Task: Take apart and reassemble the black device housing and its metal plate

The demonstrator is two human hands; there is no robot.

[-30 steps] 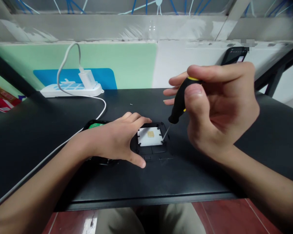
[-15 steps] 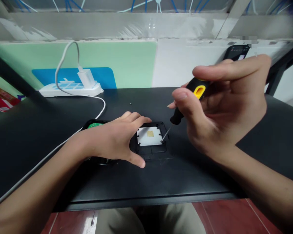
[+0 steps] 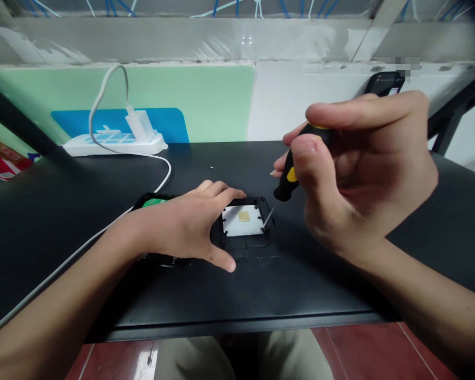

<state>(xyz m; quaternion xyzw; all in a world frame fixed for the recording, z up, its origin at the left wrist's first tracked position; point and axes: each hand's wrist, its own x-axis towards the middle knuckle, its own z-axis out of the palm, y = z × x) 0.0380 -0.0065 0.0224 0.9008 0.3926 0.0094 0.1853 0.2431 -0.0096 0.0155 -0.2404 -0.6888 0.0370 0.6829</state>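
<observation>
A small black device (image 3: 257,241) with a white panel (image 3: 243,221) lies on the black desk (image 3: 340,285). My left hand (image 3: 190,228) rests flat on the device's left part, fingers spread, thumb at its front edge. My right hand (image 3: 360,169) is closed round a black and yellow screwdriver (image 3: 288,181). The screwdriver's thin tip sits at the right lower corner of the white panel. A green part (image 3: 154,202) of the device shows beyond my left wrist.
A white power strip (image 3: 114,144) with a charger (image 3: 140,126) stands at the back left, and its cable (image 3: 158,184) runs across the desk under my left arm. A dark phone (image 3: 383,83) leans at the back right. A red packet (image 3: 3,158) lies far left.
My right fingers have rolled the screwdriver handle, so its yellow marks show at a different place. The tip stays on the same corner. My left hand has not moved.
</observation>
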